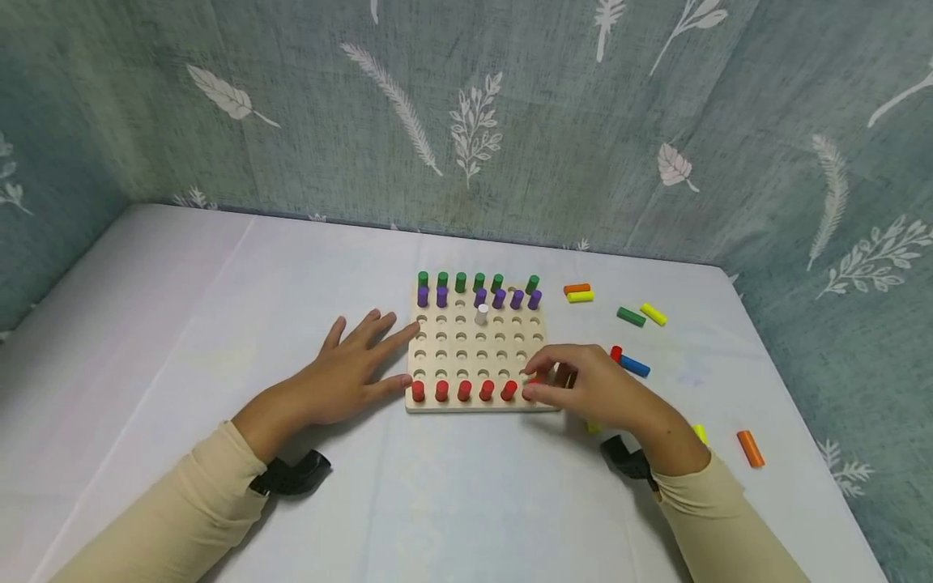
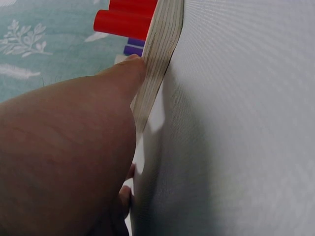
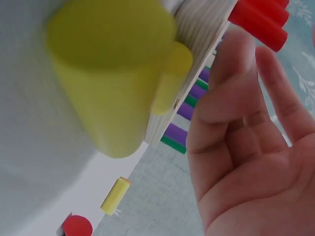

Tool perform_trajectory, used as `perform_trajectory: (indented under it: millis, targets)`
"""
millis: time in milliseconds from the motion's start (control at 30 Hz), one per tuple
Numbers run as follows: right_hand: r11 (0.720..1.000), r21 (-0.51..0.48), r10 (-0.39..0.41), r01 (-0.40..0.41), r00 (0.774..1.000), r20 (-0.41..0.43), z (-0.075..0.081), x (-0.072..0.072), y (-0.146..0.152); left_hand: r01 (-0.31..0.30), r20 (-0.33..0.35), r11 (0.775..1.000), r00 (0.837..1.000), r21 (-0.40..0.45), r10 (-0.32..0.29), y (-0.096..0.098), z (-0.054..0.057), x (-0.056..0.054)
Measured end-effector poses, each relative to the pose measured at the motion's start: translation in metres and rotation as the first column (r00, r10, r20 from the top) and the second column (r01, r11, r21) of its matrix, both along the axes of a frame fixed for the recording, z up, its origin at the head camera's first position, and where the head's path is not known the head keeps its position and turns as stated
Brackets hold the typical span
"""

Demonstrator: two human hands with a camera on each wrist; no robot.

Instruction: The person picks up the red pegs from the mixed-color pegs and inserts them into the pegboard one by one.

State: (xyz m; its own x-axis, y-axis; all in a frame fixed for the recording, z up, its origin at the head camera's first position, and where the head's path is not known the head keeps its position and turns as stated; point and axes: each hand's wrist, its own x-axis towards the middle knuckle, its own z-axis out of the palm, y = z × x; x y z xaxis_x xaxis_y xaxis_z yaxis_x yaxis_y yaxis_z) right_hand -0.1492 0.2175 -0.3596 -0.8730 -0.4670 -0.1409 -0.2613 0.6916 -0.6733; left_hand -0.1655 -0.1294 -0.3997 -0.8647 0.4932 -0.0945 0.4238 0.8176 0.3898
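Observation:
A pale wooden pegboard lies in the middle of the table. Its near row carries red pegs, and purple pegs and green pegs stand along its far side. One white peg stands just nearer than the purple row. My left hand is spread flat beside the board, fingertips and thumb at its left edge. At the near right corner my right hand pinches a red peg between thumb and fingers; the thumb hides much of it. In the right wrist view the thumb is bent close beside the red pegs.
Loose pegs lie right of the board: an orange peg and a yellow peg at the back, a green peg, a blue peg, and an orange peg near the table's right edge. Patterned cloth hangs behind.

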Motion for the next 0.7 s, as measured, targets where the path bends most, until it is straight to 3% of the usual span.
perform_trajectory:
  millis: [700]
  targets:
    - [0.978,0.089,-0.179,0.186,0.981,-0.076,0.002,-0.013,0.021,0.004,0.006,1.000,1.000,0.008,-0.004,0.000,0.001,0.000]
